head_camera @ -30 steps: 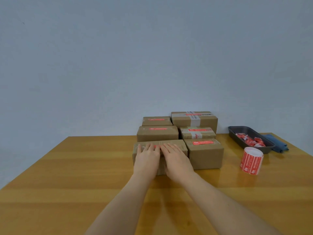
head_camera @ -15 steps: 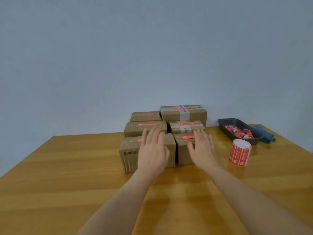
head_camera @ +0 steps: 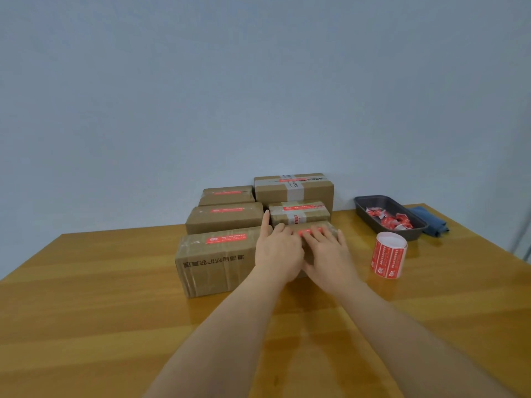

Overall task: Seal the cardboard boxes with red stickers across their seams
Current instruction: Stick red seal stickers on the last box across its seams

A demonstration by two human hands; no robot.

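Two hands, left (head_camera: 277, 251) and right (head_camera: 330, 254), flat, unclenched, pressing front-right box (head_camera: 327, 228); I judge it stiff, light; grip its sides.

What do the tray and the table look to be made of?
Tray: looks like dark metal or hard plastic, matte grey with thin rolled walls; cannot tell which. Table: wood or wood-look laminate, glossy, with grain stripes and reflections of the arms.
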